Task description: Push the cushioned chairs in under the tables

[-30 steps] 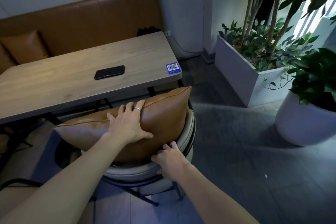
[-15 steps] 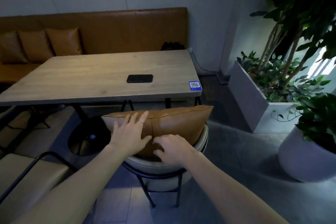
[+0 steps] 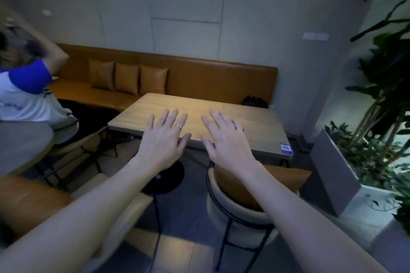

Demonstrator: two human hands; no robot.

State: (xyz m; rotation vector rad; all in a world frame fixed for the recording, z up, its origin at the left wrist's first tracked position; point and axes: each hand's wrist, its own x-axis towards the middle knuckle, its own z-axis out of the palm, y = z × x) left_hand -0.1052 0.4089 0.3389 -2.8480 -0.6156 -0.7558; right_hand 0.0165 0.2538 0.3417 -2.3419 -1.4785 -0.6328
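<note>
A cream cushioned chair [image 3: 235, 206] with a black frame stands at the wooden table's [image 3: 261, 126] near right corner, a tan leather cushion [image 3: 286, 179] propped against its back. My left hand [image 3: 165, 139] and my right hand [image 3: 226, 142] hover in the air above the chair, fingers spread, touching nothing. A second cream chair [image 3: 124, 204] with a tan cushion [image 3: 28, 201] sits at the lower left, apart from the table.
A tan bench [image 3: 199, 77] with three cushions lines the far wall. A person in a blue and white shirt [image 3: 24, 93] sits at a round grey table [image 3: 20, 144] on the left. Planters with tall plants [image 3: 381, 144] crowd the right side.
Both hands have let go of the tan cushion and chair back and lifted up, fingers spread. The view has risen and pulled back, bringing the seated person and the second chair into sight.
</note>
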